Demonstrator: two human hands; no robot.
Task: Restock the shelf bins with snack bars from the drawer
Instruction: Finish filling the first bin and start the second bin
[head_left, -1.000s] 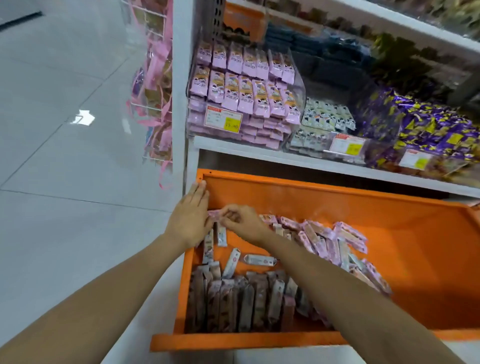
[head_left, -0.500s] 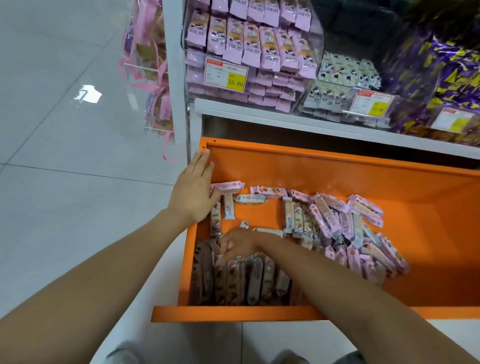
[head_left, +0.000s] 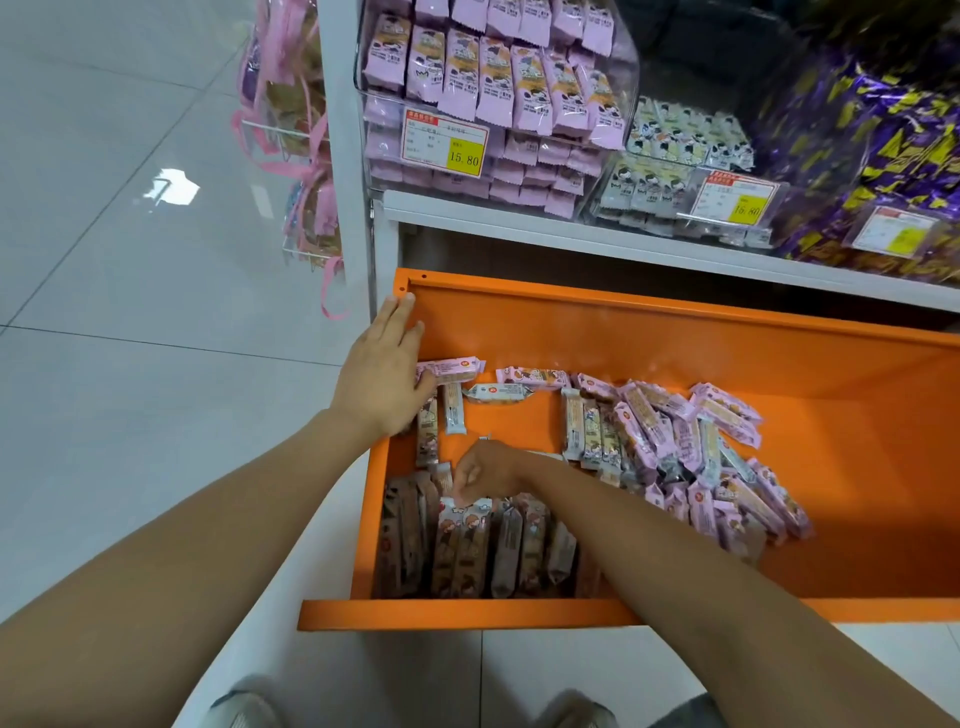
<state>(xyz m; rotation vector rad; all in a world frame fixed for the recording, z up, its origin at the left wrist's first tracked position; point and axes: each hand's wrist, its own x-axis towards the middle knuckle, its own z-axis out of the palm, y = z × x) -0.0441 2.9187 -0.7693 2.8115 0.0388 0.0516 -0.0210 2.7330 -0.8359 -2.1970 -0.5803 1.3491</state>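
Observation:
An orange drawer (head_left: 649, 332) stands pulled out under the white shelf. Pink snack bars (head_left: 691, 441) lie loose across its back and right; brown snack bars (head_left: 498, 551) stand packed in a row at its front left. My left hand (head_left: 382, 382) rests flat on the drawer's left wall, fingers together, thumb touching a pink bar (head_left: 452, 370). My right hand (head_left: 480, 475) is down among the brown bars, fingers curled on the top of one of them. Above, a clear shelf bin (head_left: 498, 104) holds pink packs.
A second clear bin (head_left: 680, 171) of white packs and a heap of purple packs (head_left: 893, 145) sit to the right on the shelf (head_left: 571, 231). Pink ribbon bags (head_left: 296, 130) hang left of the shelf post. Grey tiled floor (head_left: 130, 364) lies left; my shoes show below.
My right hand moved from the pink bar at the drawer's back left down to the brown bars at the front. The view tilted down. My left hand stayed on the drawer wall.

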